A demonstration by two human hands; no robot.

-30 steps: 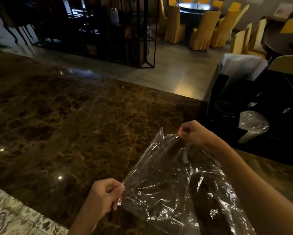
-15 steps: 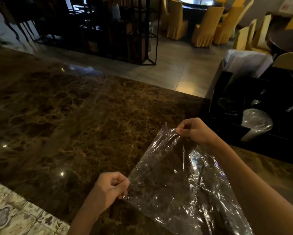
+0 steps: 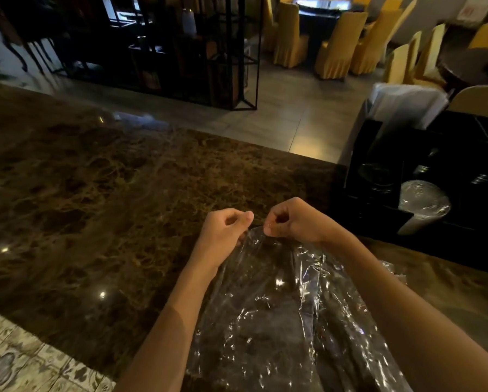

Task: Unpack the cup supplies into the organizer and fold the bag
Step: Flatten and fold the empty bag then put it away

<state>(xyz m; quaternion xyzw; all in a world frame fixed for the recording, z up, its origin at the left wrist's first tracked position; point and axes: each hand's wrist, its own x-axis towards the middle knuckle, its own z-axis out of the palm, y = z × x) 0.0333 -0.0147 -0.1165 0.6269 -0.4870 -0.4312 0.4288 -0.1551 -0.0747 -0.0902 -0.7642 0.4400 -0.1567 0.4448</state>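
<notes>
Hands meet over the dark marbled worktop [image 3: 101, 199], side by side and nearly touching. Left hand [image 3: 224, 232] is closed, thumb against curled fingers, pinching the far edge of a clear plastic bag [image 3: 279, 321]. Right hand [image 3: 292, 222] is likewise closed, its fingertips clamped on the same edge just beside the left. From this shared grip the bag spreads toward the person, crinkled and glossy, between the two bare forearms, its near end running out of view at the lower border; whether it lies flat on the worktop or hangs slightly above it cannot be told. A further scrap of clear film shows beyond the right forearm.

Black organizer [image 3: 423, 176] stands at the right end of the worktop, well apart from the hands. In one front compartment a wrapped stack of clear lids [image 3: 422, 200] lies tilted; a neighbouring compartment holds dark round items too dim to identify. White sheets [image 3: 406, 107] rise from its rear section. Yellow-covered chairs [image 3: 339, 43] and a black metal shelf [image 3: 180, 46] occupy the tiled floor behind.
</notes>
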